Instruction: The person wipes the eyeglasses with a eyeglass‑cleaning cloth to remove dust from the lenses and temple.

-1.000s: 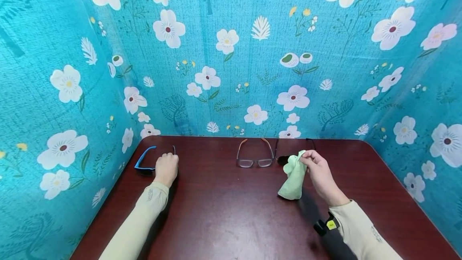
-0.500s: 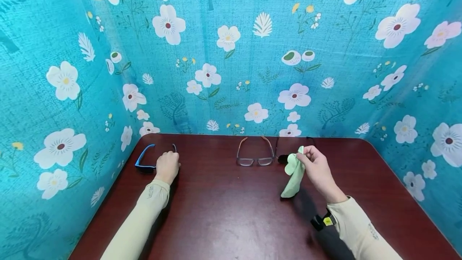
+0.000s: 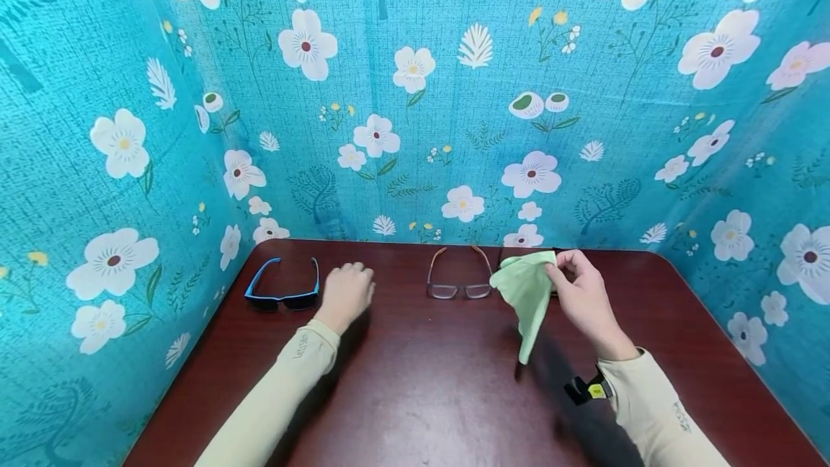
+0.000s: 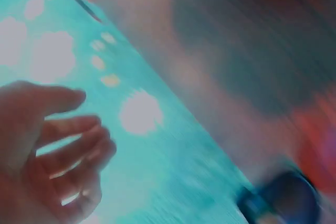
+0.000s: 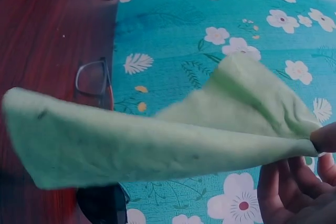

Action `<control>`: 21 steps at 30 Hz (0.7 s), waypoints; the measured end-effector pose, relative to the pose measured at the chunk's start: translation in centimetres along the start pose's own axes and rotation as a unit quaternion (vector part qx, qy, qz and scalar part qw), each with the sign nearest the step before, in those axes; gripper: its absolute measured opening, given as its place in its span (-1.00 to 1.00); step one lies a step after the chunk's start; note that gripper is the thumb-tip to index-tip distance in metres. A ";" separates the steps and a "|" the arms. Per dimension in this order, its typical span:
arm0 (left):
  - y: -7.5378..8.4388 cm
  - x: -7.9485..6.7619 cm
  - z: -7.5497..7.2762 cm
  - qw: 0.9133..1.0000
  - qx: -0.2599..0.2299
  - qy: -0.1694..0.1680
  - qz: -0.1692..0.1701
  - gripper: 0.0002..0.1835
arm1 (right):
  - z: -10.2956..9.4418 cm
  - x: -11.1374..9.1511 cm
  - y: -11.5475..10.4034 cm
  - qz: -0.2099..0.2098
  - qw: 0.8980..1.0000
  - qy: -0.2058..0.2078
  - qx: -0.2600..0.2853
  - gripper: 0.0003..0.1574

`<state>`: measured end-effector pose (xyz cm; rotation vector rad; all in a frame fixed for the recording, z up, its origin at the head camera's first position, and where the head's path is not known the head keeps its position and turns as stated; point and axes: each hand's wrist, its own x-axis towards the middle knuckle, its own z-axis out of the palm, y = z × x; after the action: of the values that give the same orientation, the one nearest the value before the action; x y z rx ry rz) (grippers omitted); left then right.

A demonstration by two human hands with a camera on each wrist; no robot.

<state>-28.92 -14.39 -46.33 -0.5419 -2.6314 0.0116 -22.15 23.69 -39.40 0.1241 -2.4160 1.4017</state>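
Currently pinching the green cloth (image 3: 528, 287) at one corner between thumb and fingers of the right hand (image 3: 583, 294), most of it dangling over the bench (image 3: 415, 380). Can't tell whether touching down at the lowest tip. Holding nothing with the left hand (image 3: 348, 298); fingers loosely curled, just right of the blue-framed sunglasses (image 3: 300, 302), between them and the clear glasses (image 3: 445, 292). Behind the cloth, mostly hidden from the head view: dark sunglasses (image 5: 102, 203), with lens peeking out in the right wrist view. Done, judging from this moment: getting the cloth up and in grip. Not done: picking up or folding the blue-framed or clear pair, both temples out. Hard to judge beyond that; too blurred in left wrist view.
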 end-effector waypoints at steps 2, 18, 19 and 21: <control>1.7 0.7 0.2 0.999 -0.016 -0.022 0.033 -0.85 | -0.3 0.1 0.0 0.004 1.000 0.004 0.009 -0.72; 8.0 4.1 4.6 0.983 -0.076 -0.145 0.077 -0.46 | -1.8 0.7 1.1 0.099 0.984 -0.037 0.144 -0.57; 8.1 4.3 4.7 0.983 -0.075 -0.146 0.076 -0.48 | -1.8 0.7 1.1 0.104 0.985 -0.039 0.135 -0.55; 8.2 4.5 5.0 0.984 -0.077 -0.139 0.077 -0.54 | -1.9 0.6 1.2 0.112 0.987 -0.042 0.111 -0.52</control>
<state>-31.76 -4.69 -49.70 -0.8503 -2.8699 -0.0737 -22.49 25.98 -39.29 -0.0374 -2.3923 1.8000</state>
